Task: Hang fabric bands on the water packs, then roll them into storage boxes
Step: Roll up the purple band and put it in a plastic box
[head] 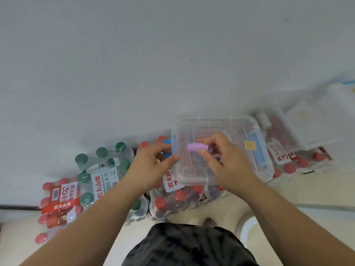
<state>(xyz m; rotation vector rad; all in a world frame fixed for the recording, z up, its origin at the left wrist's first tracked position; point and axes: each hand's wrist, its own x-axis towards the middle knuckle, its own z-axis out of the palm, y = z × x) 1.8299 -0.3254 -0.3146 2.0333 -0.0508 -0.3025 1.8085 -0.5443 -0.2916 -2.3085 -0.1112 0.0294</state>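
A clear plastic storage box (259, 169) rests on top of a red-capped water pack (178, 196) against the wall. My right hand (222, 156) is inside the box, pinching a rolled purple fabric band (196, 146) between thumb and fingers. My left hand (151, 162) grips the box's left rim, thumb on its edge. A rolled blue band (257, 148) lies along the box's right side, next to a yellow label (249, 145).
A green-capped water pack (103, 169) and another red-capped pack (57, 204) stand to the left. A second clear box (288, 131) holding a white roll (264, 120) sits on a red-capped pack (299, 162) at right. Pale floor lies below, beside my dark shorts (190, 246).
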